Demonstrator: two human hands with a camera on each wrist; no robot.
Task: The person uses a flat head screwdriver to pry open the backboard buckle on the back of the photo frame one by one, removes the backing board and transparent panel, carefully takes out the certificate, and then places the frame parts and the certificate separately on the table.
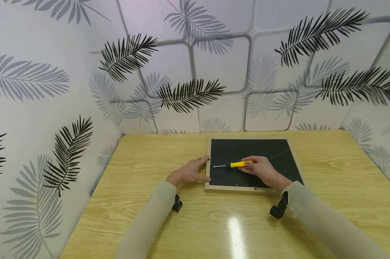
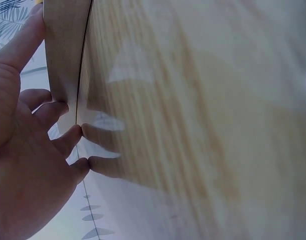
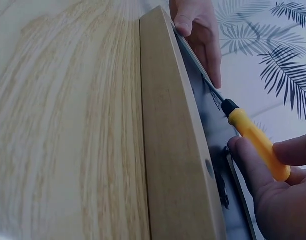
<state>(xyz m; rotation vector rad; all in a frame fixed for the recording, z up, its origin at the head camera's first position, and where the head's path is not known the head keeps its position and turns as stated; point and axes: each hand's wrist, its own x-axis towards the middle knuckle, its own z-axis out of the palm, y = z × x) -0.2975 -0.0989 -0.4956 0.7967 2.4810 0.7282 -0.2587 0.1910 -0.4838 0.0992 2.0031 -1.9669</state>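
My right hand (image 1: 262,169) grasps the yellow handle of a screwdriver (image 1: 238,164), thumb and fingers closed around its rear part. The screwdriver is held over the black panel (image 1: 246,148) of a wood-framed board (image 1: 207,172), shaft directed at the board's left edge. The board rests on the tabletop (image 1: 162,151), near the far edge and right of that edge's middle. My left hand (image 1: 191,171) grasps nothing; its fingers are spread at the board's left edge, thumb on the frame near the near-left corner.

In the head view, my right fingers cover the rear end of the handle; the right wrist view exposes it. The blade tip shows in the head view but is hard to make out from the right wrist; contact with the panel cannot be determined. The left wrist view alone shows two left fingertips meeting the tabletop. A dark hole (image 3: 209,168) in the near frame rail, distinct from the right wrist, is only a dot in the head view.
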